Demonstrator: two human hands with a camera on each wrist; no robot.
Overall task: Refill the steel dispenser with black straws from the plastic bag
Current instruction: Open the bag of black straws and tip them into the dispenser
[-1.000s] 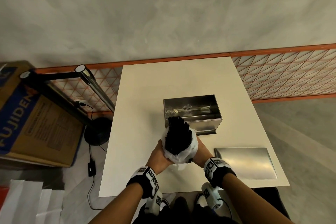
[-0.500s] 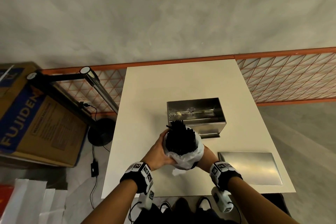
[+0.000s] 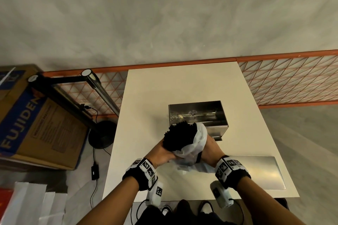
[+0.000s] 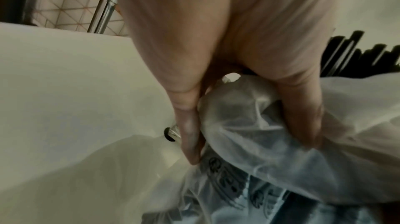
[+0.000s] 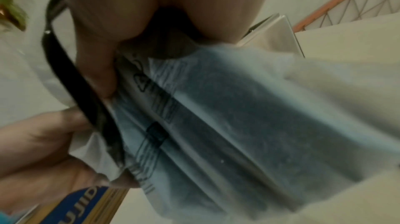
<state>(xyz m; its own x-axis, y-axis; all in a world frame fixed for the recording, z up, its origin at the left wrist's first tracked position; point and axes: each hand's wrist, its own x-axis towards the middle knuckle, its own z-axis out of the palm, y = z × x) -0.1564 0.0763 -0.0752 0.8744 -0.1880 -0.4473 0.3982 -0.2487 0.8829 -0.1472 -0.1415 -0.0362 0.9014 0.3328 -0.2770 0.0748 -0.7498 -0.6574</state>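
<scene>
Both hands [image 3: 161, 153] [image 3: 210, 149] are gripping the crinkled translucent plastic bag [image 3: 193, 144] of black straws [image 3: 178, 136]; the open rectangular steel dispenser [image 3: 198, 115] is still awaiting its refill.

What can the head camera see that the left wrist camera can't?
Only the head view shows the open steel dispenser, the flat steel lid lying on the white table, the right hand and the cardboard box on the floor.

Only the left wrist view shows, close up, the left hand's fingers curled into the crumpled plastic, and dark print on the bag.

Both show the left hand gripping the plastic bag, with the black straws sticking out of its mouth.
</scene>
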